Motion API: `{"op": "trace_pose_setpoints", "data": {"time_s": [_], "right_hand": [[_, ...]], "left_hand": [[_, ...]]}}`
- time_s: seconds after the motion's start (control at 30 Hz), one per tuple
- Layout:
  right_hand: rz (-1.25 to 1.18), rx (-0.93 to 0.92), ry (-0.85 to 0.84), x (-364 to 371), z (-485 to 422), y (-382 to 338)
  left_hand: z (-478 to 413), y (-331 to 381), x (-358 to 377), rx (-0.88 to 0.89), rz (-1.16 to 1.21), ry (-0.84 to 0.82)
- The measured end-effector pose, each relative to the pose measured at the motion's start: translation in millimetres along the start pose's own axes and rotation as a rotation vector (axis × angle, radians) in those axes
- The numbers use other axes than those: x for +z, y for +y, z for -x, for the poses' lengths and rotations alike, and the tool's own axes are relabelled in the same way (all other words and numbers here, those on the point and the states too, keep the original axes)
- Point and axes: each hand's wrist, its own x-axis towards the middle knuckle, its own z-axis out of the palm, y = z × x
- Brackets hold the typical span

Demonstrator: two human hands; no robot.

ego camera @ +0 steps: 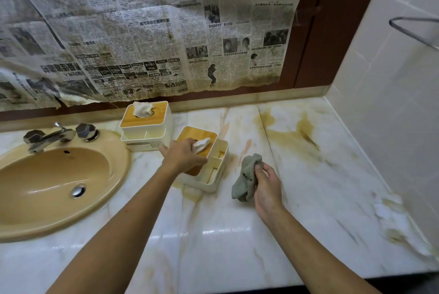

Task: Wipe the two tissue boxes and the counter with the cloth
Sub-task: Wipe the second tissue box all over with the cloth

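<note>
Here, on a stained marble worktop [237, 234] beside a tan sink [54, 186], the left hand [184, 154] rests on the wooden lid of the nearer tissue box [212, 172], its grip unclear; the farther tissue box [147, 127] stands just behind. The right hand [267, 186] clutches a bunched grey-green cloth [247, 178] just right of the nearer box

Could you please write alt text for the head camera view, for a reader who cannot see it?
A person's left hand rests on the nearer tissue box while the right hand holds a crumpled grey-green cloth beside it, at a stained marble counter. A second tissue box stands behind, next to a tan sink.
</note>
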Motion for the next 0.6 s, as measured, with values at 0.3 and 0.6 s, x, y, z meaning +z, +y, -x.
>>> {"op": "trace_pose_setpoints", "data": {"time_s": [0.3,0.6], "right_hand": [[0.136,0.069,-0.048,43.1,27.4,64.4],[0.156,-0.099,0.057,74.4,-37.7,48.2]], "left_hand": [[2.9,-8.5,-2.6,0.037,0.022,0.019],[4.3,-11.9,-4.0,0.066,0.026,0.046]]}}
